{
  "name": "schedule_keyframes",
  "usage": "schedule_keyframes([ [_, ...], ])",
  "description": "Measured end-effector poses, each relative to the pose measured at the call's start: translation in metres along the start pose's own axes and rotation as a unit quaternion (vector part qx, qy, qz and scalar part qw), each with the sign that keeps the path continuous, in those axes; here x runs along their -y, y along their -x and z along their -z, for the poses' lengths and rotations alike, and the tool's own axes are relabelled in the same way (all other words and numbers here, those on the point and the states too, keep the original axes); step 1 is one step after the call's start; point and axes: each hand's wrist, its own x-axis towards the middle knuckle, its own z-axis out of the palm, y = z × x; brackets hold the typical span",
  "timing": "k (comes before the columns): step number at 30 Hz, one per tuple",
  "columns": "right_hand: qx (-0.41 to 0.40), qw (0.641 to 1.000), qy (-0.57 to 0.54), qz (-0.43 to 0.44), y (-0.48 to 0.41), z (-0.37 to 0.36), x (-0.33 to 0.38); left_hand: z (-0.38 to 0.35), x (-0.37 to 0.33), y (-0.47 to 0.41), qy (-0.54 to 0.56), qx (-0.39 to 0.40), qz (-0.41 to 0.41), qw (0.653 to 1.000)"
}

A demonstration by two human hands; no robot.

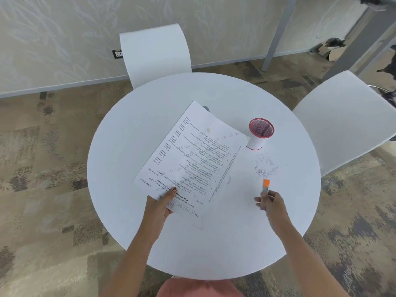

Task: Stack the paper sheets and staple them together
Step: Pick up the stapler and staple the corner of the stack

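printed white paper sheets (192,155), at table (120,168) centre, are pinched at 7 o'clock by the left hand (159,207), presumably for squaring; an orange-tipped grey stapler (266,186) is gripped at 4 o'clock by the right hand (272,203).

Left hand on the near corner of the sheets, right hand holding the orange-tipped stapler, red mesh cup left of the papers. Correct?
One slip: the red mesh cup stands to the right of the paper sheets, not the left, as the head view shows. The rest holds: the left hand grips the sheets' near corner and the right hand holds the orange-tipped stapler.
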Motion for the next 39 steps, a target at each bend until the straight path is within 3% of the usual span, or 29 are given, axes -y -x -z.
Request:
schedule_keyframes([
  [4,0.185,0.963,-0.184,-0.064,0.045,-0.023,0.018,0.0,-0.002,-0.001,0.008,-0.005,-0.007,1.0],
  [8,0.302,0.935,-0.181,-0.048,0.087,-0.048,0.037,-0.007,-0.006,-0.001,0.008,-0.008,-0.012,1.0],
  [18,0.259,0.952,-0.16,-0.023,0.111,-0.076,0.072,-0.025,-0.017,0.008,0.018,0.014,-0.043,0.999],
  [27,0.275,0.948,-0.161,0.008,0.114,-0.079,0.091,-0.034,-0.02,0.025,-0.077,0.09,-0.03,0.993],
  [31,0.284,0.953,-0.1,0.028,0.12,-0.072,0.102,-0.038,-0.027,0.03,-0.08,0.076,-0.063,0.992],
  [35,0.271,0.962,-0.023,-0.015,0.126,-0.06,0.113,-0.042,-0.038,0.031,-0.088,0.054,-0.081,0.991],
  [39,0.272,0.961,0.052,0.017,0.139,-0.042,0.122,-0.046,-0.048,0.033,-0.094,0.041,-0.105,0.989],
])
